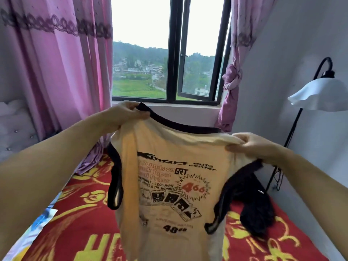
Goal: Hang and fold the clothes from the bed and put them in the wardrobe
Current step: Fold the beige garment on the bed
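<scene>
While we hold the cream T-shirt (169, 185) up by its shoulders, the left hand (130, 113) pinches the black collar edge and the right hand (250, 146) grips the other shoulder, fingers (233, 147) clamped on cloth. The shirt hangs below both hands, over the red bed cover (79, 213). A black garment (258, 208) lies on the bed under the right hand. Step looks like spread-out before folding or hanging. Next we likely need a hanger or to lay it flat; no hanger in view. Beyond the hands: window (169, 53), pink curtains (56, 72), floor lamp (320, 95) far right.
</scene>
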Available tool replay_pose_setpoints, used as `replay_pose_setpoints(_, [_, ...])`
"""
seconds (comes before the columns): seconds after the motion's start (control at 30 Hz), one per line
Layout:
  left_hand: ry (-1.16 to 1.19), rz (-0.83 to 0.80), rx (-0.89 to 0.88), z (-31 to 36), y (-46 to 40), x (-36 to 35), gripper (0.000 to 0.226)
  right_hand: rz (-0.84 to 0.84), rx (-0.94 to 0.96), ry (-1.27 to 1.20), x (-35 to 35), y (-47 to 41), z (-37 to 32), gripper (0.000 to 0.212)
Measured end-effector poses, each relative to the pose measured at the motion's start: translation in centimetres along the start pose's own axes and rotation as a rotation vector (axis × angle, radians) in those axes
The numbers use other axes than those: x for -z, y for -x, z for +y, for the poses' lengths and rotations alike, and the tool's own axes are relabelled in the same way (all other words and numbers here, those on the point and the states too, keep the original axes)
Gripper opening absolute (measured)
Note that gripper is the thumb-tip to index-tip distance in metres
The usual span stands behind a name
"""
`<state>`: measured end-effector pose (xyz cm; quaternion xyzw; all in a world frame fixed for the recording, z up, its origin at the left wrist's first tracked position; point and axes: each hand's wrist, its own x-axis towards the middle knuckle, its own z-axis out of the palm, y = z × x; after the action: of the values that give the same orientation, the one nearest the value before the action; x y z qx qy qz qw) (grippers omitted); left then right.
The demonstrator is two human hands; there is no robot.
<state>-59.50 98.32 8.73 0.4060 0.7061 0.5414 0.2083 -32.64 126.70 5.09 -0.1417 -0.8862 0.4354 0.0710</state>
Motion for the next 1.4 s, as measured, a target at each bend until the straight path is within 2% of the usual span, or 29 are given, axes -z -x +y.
replay_pose_setpoints(0.2, [-0.219,0.12,0.021,-0.1,1.1,0.7,0.033,0.167,0.173,-0.311,0.2,-0.1,-0.8,0.043])
replay_pose_setpoints(0.33, [-0.095,0.067,0.151,0.3,2.4,1.2,0.055,0.157,0.169,-0.376,0.4,0.4,-2.6,0.031])
replay_pose_setpoints(0.4, [-0.027,0.033,0.207,0.8,2.8,0.7,0.048,0.22,0.142,-0.428,0.0,0.2,-3.5,0.023])
replay_pose_setpoints(0.47, [0.082,0.073,0.27,1.3,2.6,-0.9,0.038,0.333,0.071,-0.452,-1.2,-0.5,-4.8,0.013])
replay_pose_setpoints(0.57, [0.288,0.102,0.35,2.5,2.7,-5.4,0.017,0.426,0.023,-0.366,-5.1,-1.7,-7.4,0.025])
replay_pose_setpoints(0.6, [0.389,0.076,0.364,2.8,2.7,-7.1,0.014,0.386,0.075,-0.378,-6.7,-1.9,-8.3,0.027])
replay_pose_setpoints(0.67, [0.573,0.026,0.345,3.6,2.9,-10.0,0.024,0.266,0.21,-0.313,-9.4,-1.9,-9.7,0.03])
replay_pose_setpoints(0.77, [0.662,0.048,0.26,4.1,3.1,-11.6,0.026,0.129,0.335,0.015,-10.5,-1.4,-10.6,0.038])
replay_pose_setpoints(0.87, [0.718,-0.006,0.269,4.6,3.4,-10.8,0.016,0.011,0.312,0.137,-9.3,-0.9,-10.6,0.04])
replay_pose_setpoints(0.9, [0.649,-0.015,0.259,4.8,3.5,-10.5,0.015,-0.003,0.303,0.216,-8.8,-0.7,-10.3,0.048])
replay_pose_setpoints(0.97, [0.22,0.05,0.115,4.8,3.5,-10.0,0.016,-0.034,0.289,0.317,-7.7,-0.5,-10.0,0.053])
replay_pose_setpoints(1.03, [-0.399,0.104,-0.167,4.5,3.4,-9.1,0.053,-0.065,0.312,0.298,-6.7,-0.1,-10.3,0.042])
replay_pose_setpoints(1.07, [-0.651,0.066,-0.284,4.3,3.2,-8.8,0.072,-0.081,0.329,0.244,-6.3,0.1,-10.5,0.039])
replay_pose_setpoints(1.1, [-0.817,-0.012,-0.355,4.3,3.2,-8.7,0.079,-0.092,0.341,0.192,-5.9,0.3,-10.7,0.042])
replay_pose_setpoints(1.13, [-0.875,-0.112,-0.373,4.2,3.1,-8.5,0.073,-0.107,0.344,0.168,-5.5,0.5,-10.9,0.046])
replay_pose_setpoints(1.2, [-0.738,-0.306,-0.296,4.2,3.0,-7.9,0.037,-0.172,0.348,0.198,-4.7,0.8,-11.4,0.053])
replay_pose_setpoints(1.23, [-0.638,-0.352,-0.269,4.3,3.1,-7.5,0.023,-0.211,0.361,0.224,-4.3,1.1,-11.6,0.055])
replay_pose_setpoints(1.3, [-0.48,-0.347,-0.242,4.3,3.2,-6.5,0.013,-0.276,0.382,0.235,-3.1,1.7,-11.7,0.052])
replay_pose_setpoints(1.4, [-0.397,-0.276,-0.241,4.1,2.7,-5.6,0.016,-0.306,0.342,0.202,-1.4,2.0,-11.1,0.04])
